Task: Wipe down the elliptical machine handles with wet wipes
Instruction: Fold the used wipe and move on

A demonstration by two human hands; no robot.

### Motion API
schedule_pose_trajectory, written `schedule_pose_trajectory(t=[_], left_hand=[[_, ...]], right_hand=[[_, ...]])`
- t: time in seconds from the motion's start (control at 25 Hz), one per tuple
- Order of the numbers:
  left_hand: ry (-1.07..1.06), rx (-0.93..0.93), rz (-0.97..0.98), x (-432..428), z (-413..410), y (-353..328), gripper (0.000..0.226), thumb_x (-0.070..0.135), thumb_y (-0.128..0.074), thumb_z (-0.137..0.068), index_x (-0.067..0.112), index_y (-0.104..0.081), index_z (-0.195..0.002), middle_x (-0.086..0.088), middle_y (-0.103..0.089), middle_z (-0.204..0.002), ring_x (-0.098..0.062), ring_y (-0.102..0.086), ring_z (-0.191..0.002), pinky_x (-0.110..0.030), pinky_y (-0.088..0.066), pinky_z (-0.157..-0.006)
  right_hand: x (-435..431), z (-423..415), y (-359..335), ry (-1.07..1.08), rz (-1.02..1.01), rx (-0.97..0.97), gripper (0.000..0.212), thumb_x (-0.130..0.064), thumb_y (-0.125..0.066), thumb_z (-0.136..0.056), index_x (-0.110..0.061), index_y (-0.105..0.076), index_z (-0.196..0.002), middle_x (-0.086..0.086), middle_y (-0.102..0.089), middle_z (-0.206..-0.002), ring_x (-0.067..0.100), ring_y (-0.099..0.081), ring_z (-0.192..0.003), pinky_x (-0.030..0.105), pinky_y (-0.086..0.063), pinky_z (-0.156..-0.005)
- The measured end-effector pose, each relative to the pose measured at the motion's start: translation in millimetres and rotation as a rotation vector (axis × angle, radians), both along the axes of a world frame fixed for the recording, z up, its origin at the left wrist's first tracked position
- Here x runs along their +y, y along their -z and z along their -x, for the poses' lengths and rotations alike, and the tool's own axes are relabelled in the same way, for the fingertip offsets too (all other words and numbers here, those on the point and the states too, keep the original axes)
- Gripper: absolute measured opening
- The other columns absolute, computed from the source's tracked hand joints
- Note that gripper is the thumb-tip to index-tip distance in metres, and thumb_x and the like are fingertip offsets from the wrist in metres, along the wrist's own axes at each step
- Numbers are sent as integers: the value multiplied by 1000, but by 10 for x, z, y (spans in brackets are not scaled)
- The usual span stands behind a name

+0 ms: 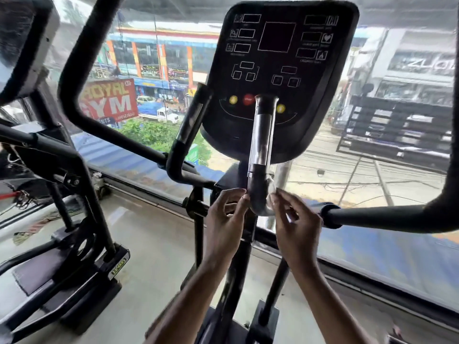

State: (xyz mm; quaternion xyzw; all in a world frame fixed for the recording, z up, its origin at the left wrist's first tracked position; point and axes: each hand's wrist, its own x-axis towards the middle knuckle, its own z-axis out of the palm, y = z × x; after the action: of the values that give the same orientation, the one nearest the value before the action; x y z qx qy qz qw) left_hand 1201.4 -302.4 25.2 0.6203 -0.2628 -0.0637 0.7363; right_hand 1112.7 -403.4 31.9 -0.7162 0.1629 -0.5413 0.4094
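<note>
Below the console (280,70), our right hand (296,227) pinches the wet wipe (272,194) wrapped at the bend of the handle (262,142). Our left hand (227,217) curls at the opposite side; whether it holds the wipe we cannot tell. The handle rises straight above both hands.

Counted are two hands (224,220) (299,228) at lower centre, one wet wipe (271,194), one console (280,135), two yellow buttons (233,99) (281,108), one red button (248,99) and two chromed grips (191,115) (263,142).
</note>
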Motion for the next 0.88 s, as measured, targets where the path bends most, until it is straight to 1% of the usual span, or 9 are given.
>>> schedule_pose_trajectory(t=[0.12, 0.2, 0.28, 0.36, 0.48, 0.6, 0.68, 0.8, 0.88], left_hand=[[182, 219, 30, 87, 105, 257, 24, 39, -74, -84, 31, -77, -107, -2, -78, -105, -21, -74, -99, -34, -57, -86], [310, 396, 123, 133, 188, 336, 36, 33, -78, -82, 22, -76, -116, -13, -77, -113, -23, -72, -101, -38, -55, -91], [364, 485, 195, 186, 231, 367, 37, 21, -79, -86, 10, -73, -120, -15, -76, -114, -23, -71, -100, -37, -56, -92], [376, 531, 256, 270, 273, 354, 26, 13, -74, -85, 4, -74, -109, -17, -75, -107, -24, -73, -94, -34, -60, -88], [284, 583, 292, 347, 341, 358, 14, 2, -74, -83, 1, -68, -95, -20, -73, -100, -28, -73, -93, -35, -62, -85], [24, 545, 206, 288, 247, 436, 15, -9, -76, -82, -2, -66, -89, -13, -75, -92, -28, -76, -93, -33, -62, -80], [-110, 425, 132, 189, 108, 495, 15, -4, -80, -80, 6, -69, -81, -4, -73, -83, -21, -74, -89, -35, -61, -82], [-279, 258, -2, -76, -80, 534, 15, 2, -79, -84, 12, -69, -80, 5, -71, -79, 2, -66, -71, -14, -49, -67], [-356, 169, -101, -311, -190, 557, 16, 6, -76, -87, 19, -68, -83, 13, -69, -81, 4, -64, -71, -11, -45, -65]], right_hand=[[165, 197, 259, -89, -214, -21, 29, 1, -70, -94, -27, -74, -95, -22, -77, -87, -7, -71, -84, 9, -52, -78], [249, 252, 348, -180, -270, 19, 24, 5, -70, -92, -19, -76, -94, -15, -79, -87, -4, -71, -82, 11, -52, -77], [267, 271, 407, -247, -248, 58, 16, 1, -72, -93, -14, -78, -95, -6, -78, -92, 4, -73, -87, 15, -53, -79], [264, 277, 421, -245, -186, 110, 11, -4, -74, -93, -12, -79, -97, -3, -77, -96, 8, -73, -91, 17, -54, -80], [265, 290, 420, -122, -82, 165, 9, -11, -77, -92, -12, -81, -99, -4, -76, -97, 1, -73, -88, 11, -53, -76], [191, 303, 397, -41, -132, 133, 9, -7, -75, -93, -11, -80, -100, 0, -76, -99, 3, -73, -86, 9, -52, -73], [64, 251, 356, 18, -155, 134, 12, -5, -71, -95, -11, -80, -102, 1, -76, -102, 5, -72, -87, 9, -52, -72], [-118, 166, 228, 60, -164, 138, 17, -4, -67, -96, -14, -77, -104, -9, -73, -104, -1, -69, -91, 9, -51, -74], [-175, 113, 171, 35, -168, 136, 21, -1, -66, -96, -18, -73, -106, -5, -73, -110, -3, -68, -96, 6, -48, -77]])
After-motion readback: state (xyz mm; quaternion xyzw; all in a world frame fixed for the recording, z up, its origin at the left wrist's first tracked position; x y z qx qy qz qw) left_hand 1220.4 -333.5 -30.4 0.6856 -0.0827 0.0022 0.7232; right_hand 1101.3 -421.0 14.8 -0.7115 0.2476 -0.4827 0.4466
